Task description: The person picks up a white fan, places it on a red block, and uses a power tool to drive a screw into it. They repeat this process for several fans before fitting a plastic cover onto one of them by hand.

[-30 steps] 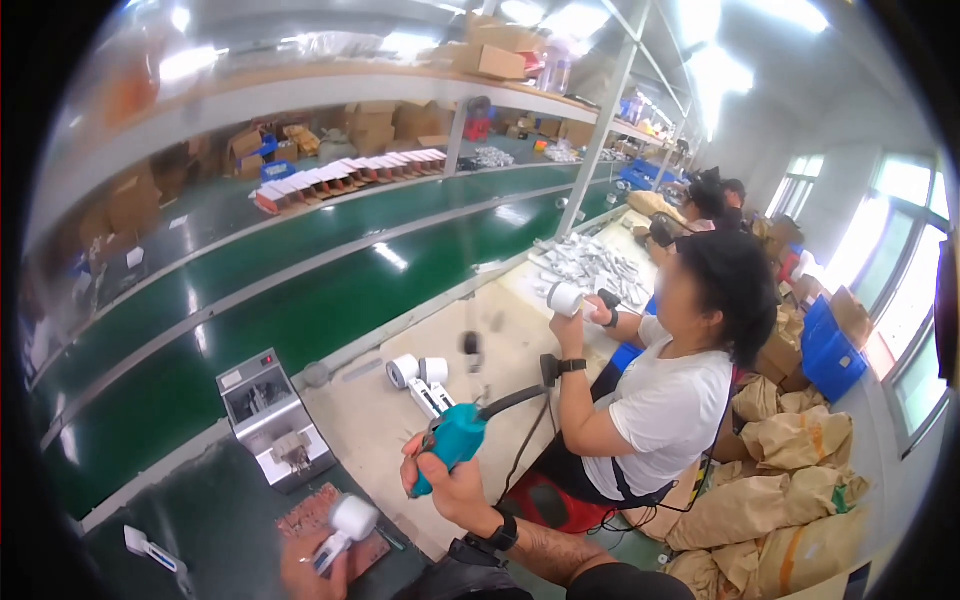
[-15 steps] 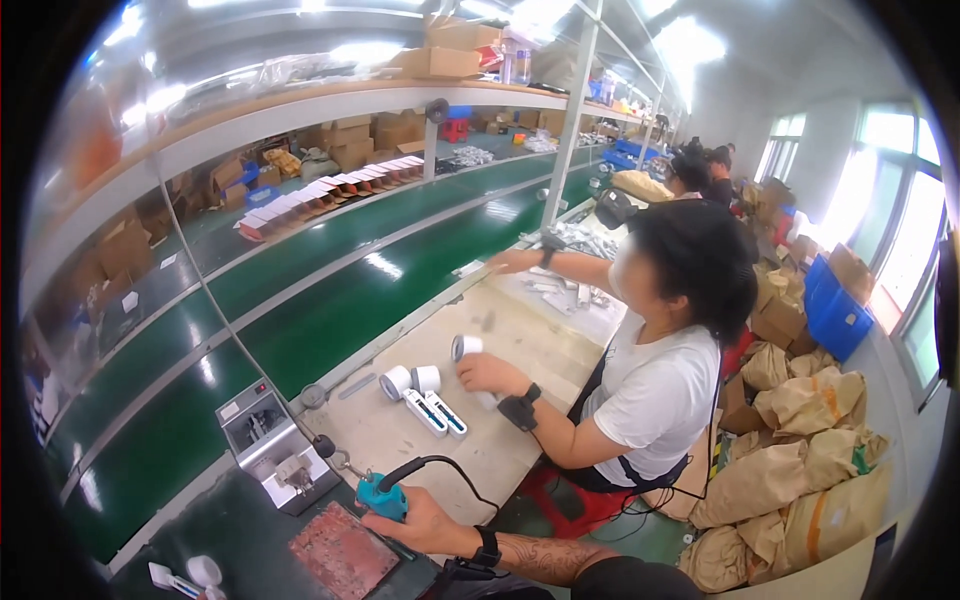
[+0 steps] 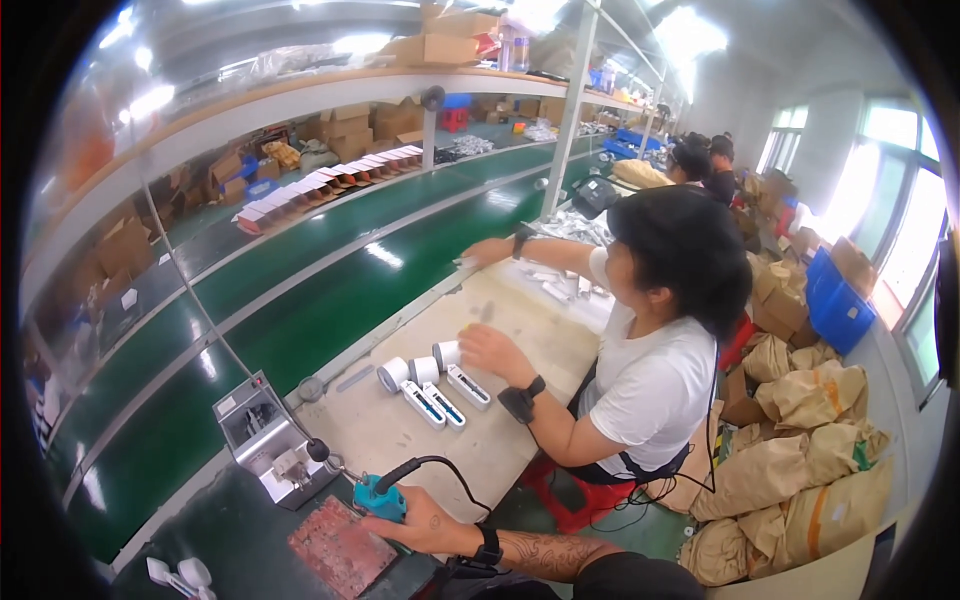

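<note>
My right hand (image 3: 428,524) is wrapped round a teal electric screwdriver (image 3: 380,498). A black cord leaves its upper end, and a metal hook joins it to a hanging line with a black ball (image 3: 318,450). Below this hand lies a worn reddish mat (image 3: 340,552). Beside the mat stands a grey screw feeder (image 3: 275,450). A white handheld device with a round head (image 3: 190,577) shows at the lower left edge. My left hand cannot be seen.
At right a co-worker (image 3: 650,360) sits with one hand (image 3: 497,355) by a row of three white round-headed devices (image 3: 432,400) on the beige worktop (image 3: 420,480). A green conveyor (image 3: 340,310) runs along the far side. Brown sacks (image 3: 800,490) are heaped at right.
A third white device now lies flat beside the other two, and the co-worker's near hand has risen from it. The hanging line has swung slightly; my right hand keeps its grip.
</note>
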Tool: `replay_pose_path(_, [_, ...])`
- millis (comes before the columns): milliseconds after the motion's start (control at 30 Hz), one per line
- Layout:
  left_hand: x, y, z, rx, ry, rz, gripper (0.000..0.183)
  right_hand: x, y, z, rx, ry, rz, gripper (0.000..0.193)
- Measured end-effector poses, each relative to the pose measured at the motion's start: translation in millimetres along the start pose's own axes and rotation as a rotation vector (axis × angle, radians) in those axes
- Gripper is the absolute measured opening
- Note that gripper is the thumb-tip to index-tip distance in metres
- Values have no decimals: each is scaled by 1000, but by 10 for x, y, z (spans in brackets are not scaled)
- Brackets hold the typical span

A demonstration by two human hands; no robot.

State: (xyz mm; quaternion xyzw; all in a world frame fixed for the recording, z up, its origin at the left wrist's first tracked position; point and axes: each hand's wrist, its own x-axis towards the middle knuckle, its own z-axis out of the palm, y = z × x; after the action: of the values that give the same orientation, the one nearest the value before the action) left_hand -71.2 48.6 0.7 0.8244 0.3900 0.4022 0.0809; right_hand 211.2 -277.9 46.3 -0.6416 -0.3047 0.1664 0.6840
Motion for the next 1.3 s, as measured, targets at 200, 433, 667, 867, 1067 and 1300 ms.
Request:
replay_pose_path(200, [-13,-758,169,53,14,182,52,-18,12,-46,8,-16,168,34])
replay_pose_path(433, [381,1982,497,-626,-410,103,19,-59,197,-160,178,-27,87,34])
replay_pose_path(667, [183,3352,2411,-951,-850,114,34,-182,75,-274,134,32,94,36])
replay_pose_path(867, [57,3959,2900,-477,-902,127,49,-359,144,-467,115,65,59,40])
replay_pose_path(1067, [-72,3715,2972,-538,-731,181,42,-368,123,-500,112,85,67,46])
replay_pose_path(1300, [11,3044,1760,-563,-494,449,21,-173,106,-436,84,154,57,65])
